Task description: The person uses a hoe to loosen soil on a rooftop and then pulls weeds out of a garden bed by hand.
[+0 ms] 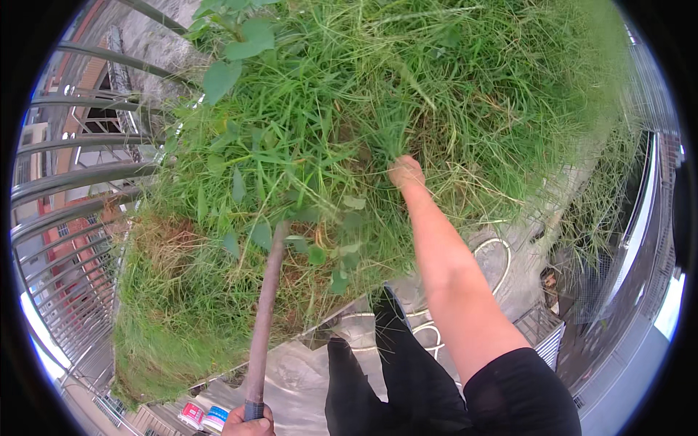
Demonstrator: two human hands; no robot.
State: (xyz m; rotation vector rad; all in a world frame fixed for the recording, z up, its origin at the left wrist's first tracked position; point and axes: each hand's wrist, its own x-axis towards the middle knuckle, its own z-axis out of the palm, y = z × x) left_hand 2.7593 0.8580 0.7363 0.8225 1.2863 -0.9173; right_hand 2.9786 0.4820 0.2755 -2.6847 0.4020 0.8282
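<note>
My left hand (246, 424) is wrapped around the lower end of a long wooden handle (267, 316), just by a dark band near its end. The handle's far end disappears among leaves and grass, so whatever it bears there is hidden. With my arm stretched forward, my right hand (407, 171) is closed around a tuft of green grass (390, 133). Blades fan out beyond the fist, and their roots cannot be seen. Tall grass (305, 103) and some broad-leaved plants (253, 41) surround both the handle and the hand, with a little brown soil (351, 139) showing between stems.
A metal railing (87, 177) runs along the left. The bed's edge (327, 319) lies before my legs (403, 370), on a concrete floor (294, 376) with a pale hose (510, 259). Two buckets (204, 417) stand lower left; wire mesh (594, 286) is at right.
</note>
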